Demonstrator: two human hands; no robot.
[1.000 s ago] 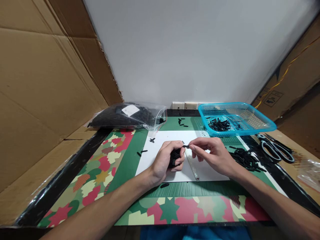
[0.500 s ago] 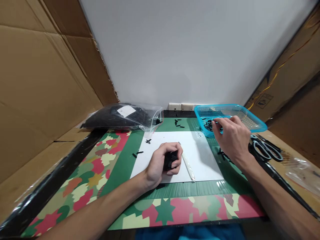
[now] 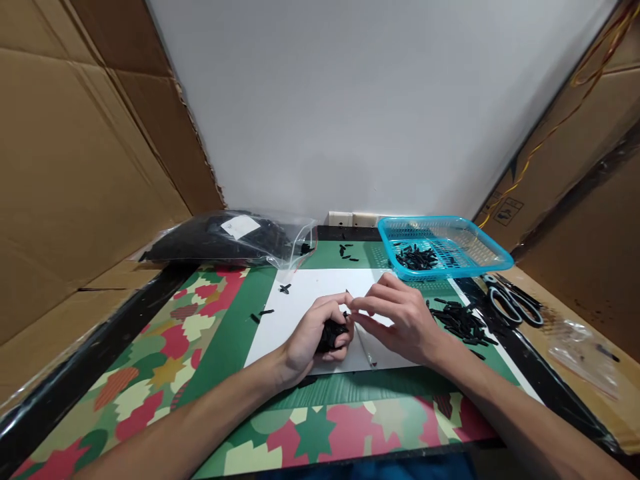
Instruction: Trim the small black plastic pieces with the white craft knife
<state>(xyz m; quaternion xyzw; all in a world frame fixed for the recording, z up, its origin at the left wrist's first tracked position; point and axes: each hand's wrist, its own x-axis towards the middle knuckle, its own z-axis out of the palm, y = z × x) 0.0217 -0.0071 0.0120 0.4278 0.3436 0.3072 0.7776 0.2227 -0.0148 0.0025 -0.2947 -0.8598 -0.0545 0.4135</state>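
Note:
My left hand [image 3: 303, 343] curls around a bunch of small black strip-like pieces [image 3: 329, 337] above the white sheet [image 3: 267, 333]. Beside it, my right hand [image 3: 403, 317] has thumb and forefinger pinched together at the left fingertips. What the pinch holds is too small to make out. Partly behind the hands, a slim whitish stick [image 3: 367, 347] lies on the sheet. A loose pile of the same black pieces [image 3: 463, 323] rests right of my right hand. More black pieces [image 3: 417, 257] are in the blue plastic basket [image 3: 453, 273].
A clear zip bag [image 3: 230, 243] full of something black lies at the back left. Scissors [image 3: 515, 307] and a crumpled plastic bag [image 3: 583, 353] are on the right. Stray black pieces [image 3: 285, 289] dot the mat. Cardboard walls [image 3: 75, 133] flank the table.
My right hand has moved from over the blue basket, leftward and nearer, to my left hand's fingertips. My left hand still grips the black pieces. The view has shifted slightly.

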